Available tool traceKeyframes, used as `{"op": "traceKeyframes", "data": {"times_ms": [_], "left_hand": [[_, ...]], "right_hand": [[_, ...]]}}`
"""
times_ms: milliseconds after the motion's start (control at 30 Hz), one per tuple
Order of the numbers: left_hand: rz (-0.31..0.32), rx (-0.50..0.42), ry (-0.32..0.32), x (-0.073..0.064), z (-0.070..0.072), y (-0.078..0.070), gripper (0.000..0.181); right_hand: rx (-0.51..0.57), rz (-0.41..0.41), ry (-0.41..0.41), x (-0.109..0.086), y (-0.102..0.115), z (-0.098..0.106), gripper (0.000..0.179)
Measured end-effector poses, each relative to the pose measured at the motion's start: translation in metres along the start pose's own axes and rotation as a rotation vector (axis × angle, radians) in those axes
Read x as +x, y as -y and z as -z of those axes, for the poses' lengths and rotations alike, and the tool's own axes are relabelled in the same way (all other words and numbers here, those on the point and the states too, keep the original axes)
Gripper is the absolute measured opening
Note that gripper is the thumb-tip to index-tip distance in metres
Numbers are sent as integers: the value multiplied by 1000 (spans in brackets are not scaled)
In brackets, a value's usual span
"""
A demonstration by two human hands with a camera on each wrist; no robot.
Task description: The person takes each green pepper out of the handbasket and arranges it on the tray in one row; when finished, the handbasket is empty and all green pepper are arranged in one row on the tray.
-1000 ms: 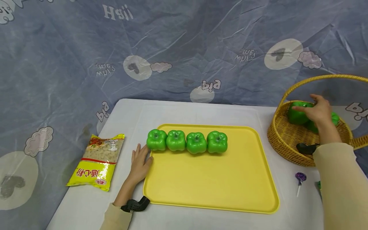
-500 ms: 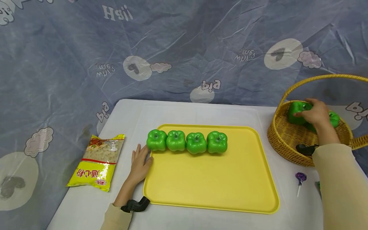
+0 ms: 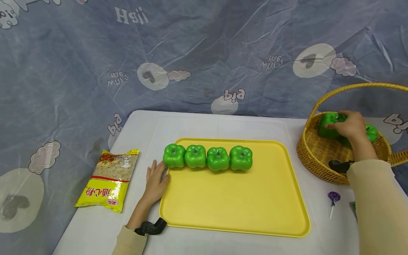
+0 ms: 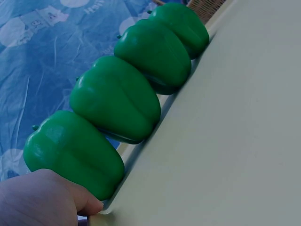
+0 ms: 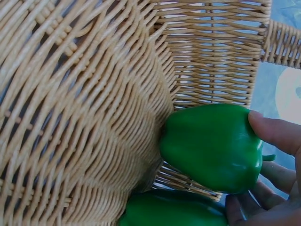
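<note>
My right hand (image 3: 353, 126) is inside the wicker basket (image 3: 323, 154) at the right. It grips a green bell pepper (image 5: 209, 146), thumb on one side and fingers round the other, near the stem. A second pepper (image 5: 171, 208) lies beside it in the basket, partly hidden in the head view. My left hand (image 3: 155, 181) rests at the left edge of the yellow tray (image 3: 236, 203), fingers stretched out and thumb at the rim. Several green bell peppers (image 3: 218, 158) stand in a row along the tray's far side, the leftmost close to my left fingertips.
A yellow bag of pasta (image 3: 108, 180) lies left of the tray. Between tray and right sleeve lies a purple lollipop (image 3: 333, 197). The basket's tall handle (image 3: 353, 86) arches over its opening. A patterned grey-blue cloth (image 3: 191, 42) hangs behind the white table (image 3: 153, 124).
My right hand has come down onto the pepper in the basket, and its fingers have closed round it. The left hand and the row of peppers have stayed in place.
</note>
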State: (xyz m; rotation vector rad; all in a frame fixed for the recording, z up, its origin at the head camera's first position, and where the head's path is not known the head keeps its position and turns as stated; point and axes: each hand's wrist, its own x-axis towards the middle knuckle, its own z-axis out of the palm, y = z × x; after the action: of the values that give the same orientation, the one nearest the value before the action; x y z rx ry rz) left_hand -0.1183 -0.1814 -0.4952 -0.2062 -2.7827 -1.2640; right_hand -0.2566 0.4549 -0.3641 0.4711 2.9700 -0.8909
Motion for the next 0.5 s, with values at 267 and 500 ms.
{"op": "traceKeyframes", "data": {"times_ms": [267, 500], "left_hand": [[0, 7, -5, 1, 1, 0, 55], [-1, 10, -3, 0, 1, 0, 55]], "right_hand": [[-8, 31, -51, -5, 7, 7, 85], [22, 62, -86, -16, 14, 13, 84]]}}
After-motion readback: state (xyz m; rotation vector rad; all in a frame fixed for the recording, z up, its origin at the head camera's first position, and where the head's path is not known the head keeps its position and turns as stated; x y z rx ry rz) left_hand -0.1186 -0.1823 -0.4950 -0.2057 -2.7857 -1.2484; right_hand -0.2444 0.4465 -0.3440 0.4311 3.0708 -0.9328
